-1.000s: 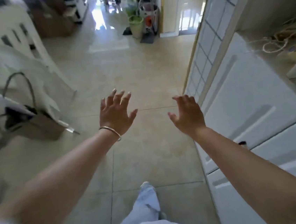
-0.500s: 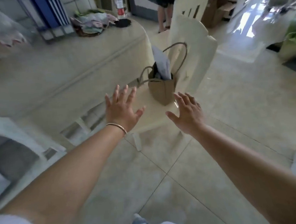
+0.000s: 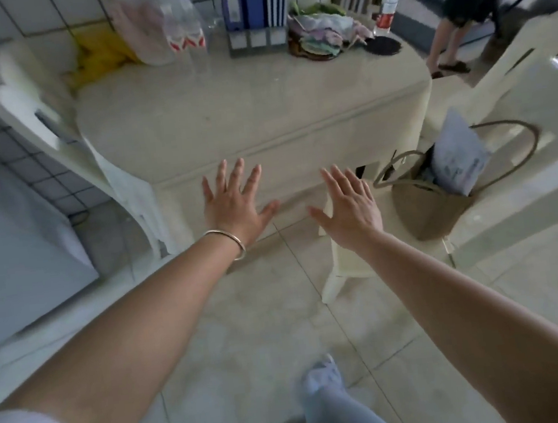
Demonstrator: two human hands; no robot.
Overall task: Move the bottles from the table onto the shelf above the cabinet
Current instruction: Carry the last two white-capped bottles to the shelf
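Observation:
A cream table (image 3: 253, 110) stands ahead against a tiled wall. At its far right corner a clear plastic bottle (image 3: 388, 1) with a red label and red cap stands upright. Near the back left, two clear bottles (image 3: 182, 25) with red-and-white labels stand side by side, blurred. My left hand (image 3: 234, 205), with a bangle on the wrist, is stretched out flat in front of the table's near edge, fingers spread and empty. My right hand (image 3: 349, 207) is held out the same way, a little to the right, also empty. Both hands are well short of the bottles.
Blue binders (image 3: 254, 3), a basket of cloths (image 3: 318, 38) and a dark round mat (image 3: 384, 45) sit at the table's back. Cream chairs flank the table; the right chair (image 3: 524, 165) holds a tan bag (image 3: 432, 205). A person's legs (image 3: 449, 38) stand at far right. A white cabinet (image 3: 16, 246) lies left.
The view has swung left from the floor and cabinet to face the table. Both hands stay outstretched and empty, now nearer the table's front edge.

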